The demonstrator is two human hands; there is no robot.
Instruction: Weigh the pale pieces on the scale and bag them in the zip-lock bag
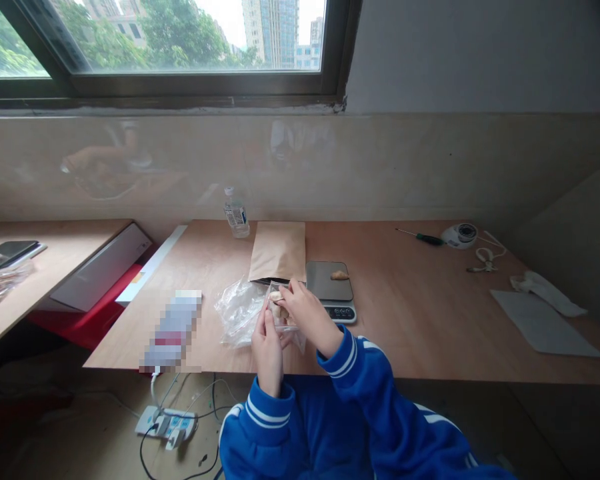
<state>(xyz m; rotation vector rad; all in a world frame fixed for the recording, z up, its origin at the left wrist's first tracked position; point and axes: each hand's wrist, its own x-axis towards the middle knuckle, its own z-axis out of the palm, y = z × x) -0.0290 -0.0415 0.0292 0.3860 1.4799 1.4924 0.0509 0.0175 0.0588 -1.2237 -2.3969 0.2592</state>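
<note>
My left hand (267,347) and my right hand (307,313) meet over the table's front edge, both closed on a small clear plastic bag (283,318) with pale pieces inside. My right fingers pinch at the bag's top. Just behind lies a crumpled clear bag (237,308). A brown paper pouch (279,251) lies flat beyond it. To the right, a small kitchen scale (331,288) carries one tan piece (339,275) on its platform.
A water bottle (237,213) stands at the back. A green-handled screwdriver (423,237), a tape roll (461,234), cords and white sheets (543,323) lie right. A blurred packet (173,329) lies left. A power strip (167,423) sits on the floor.
</note>
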